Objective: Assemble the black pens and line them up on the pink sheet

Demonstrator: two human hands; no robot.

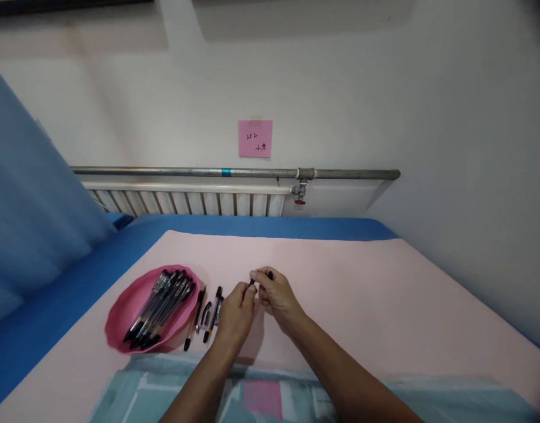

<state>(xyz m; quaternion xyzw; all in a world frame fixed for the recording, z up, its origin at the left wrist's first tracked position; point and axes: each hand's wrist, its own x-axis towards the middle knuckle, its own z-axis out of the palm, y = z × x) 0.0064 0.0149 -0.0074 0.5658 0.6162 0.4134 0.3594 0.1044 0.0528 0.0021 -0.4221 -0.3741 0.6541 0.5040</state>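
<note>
white wall (384,88), pink note (255,138), pipe (234,173), radiator (185,201), blue curtain (27,194).

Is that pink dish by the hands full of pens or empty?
Well filled. The pink dish holds a bundle of black pens lying side by side, and a few more pens lie outside it on the pink sheet.

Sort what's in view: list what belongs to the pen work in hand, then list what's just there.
In the work: left hand and right hand together gripping a black pen; loose pens on the pink sheet; pink tray of pens.

Just there: pink note, radiator, pipe, blue curtain.
</note>
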